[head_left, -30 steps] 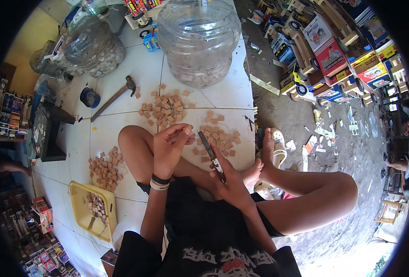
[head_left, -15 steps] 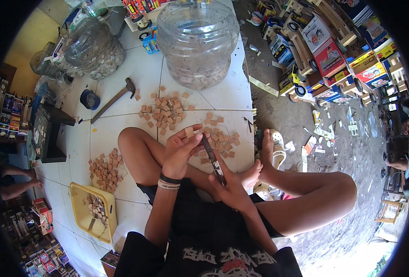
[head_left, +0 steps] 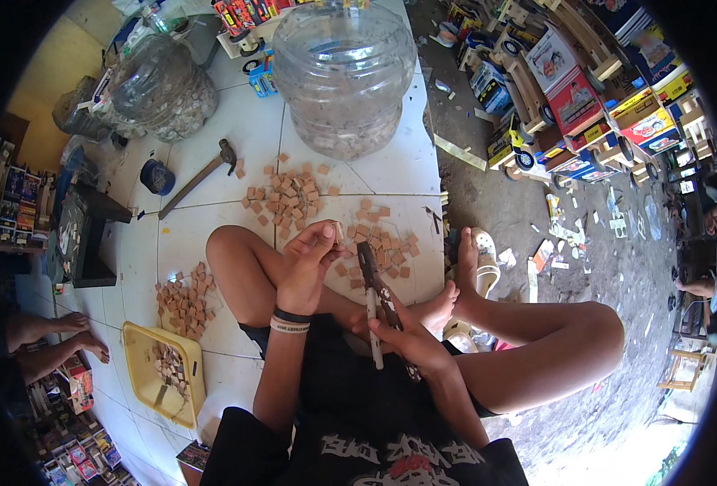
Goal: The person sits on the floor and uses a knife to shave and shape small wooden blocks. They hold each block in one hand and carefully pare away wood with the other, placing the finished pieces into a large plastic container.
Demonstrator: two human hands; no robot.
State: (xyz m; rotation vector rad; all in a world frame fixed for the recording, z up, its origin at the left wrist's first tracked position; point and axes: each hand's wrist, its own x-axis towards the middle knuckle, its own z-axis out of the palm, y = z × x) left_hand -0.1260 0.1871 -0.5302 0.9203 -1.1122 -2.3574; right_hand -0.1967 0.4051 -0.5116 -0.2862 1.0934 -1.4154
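Note:
My left hand [head_left: 303, 266] pinches a small wooden square [head_left: 337, 232] between thumb and fingers, above my crossed legs. In my right hand [head_left: 417, 338] is a pair of pliers [head_left: 365, 257] with a dark metal head and pale, worn handles. The handles are spread apart, and the head stands just right of the left hand, away from the square. Beyond the hands lie a heap of similar wooden squares [head_left: 293, 197] and another heap [head_left: 389, 247] by my foot. A third heap [head_left: 186, 303] lies to the left of my knee.
A yellow basin [head_left: 136, 368] holding small pieces stands at left. A hammer [head_left: 200, 180], a blue cup [head_left: 157, 176] and a large clear plastic container [head_left: 344, 89] stand or lie beyond. Wooden toy trucks [head_left: 573, 101] are stacked at right. Another person's feet [head_left: 83, 336] show at far left.
The pliers' handles have spread, and their head has come away from the left hand. My left hand has turned and drawn slightly left with the square. The other person's feet have moved further into view.

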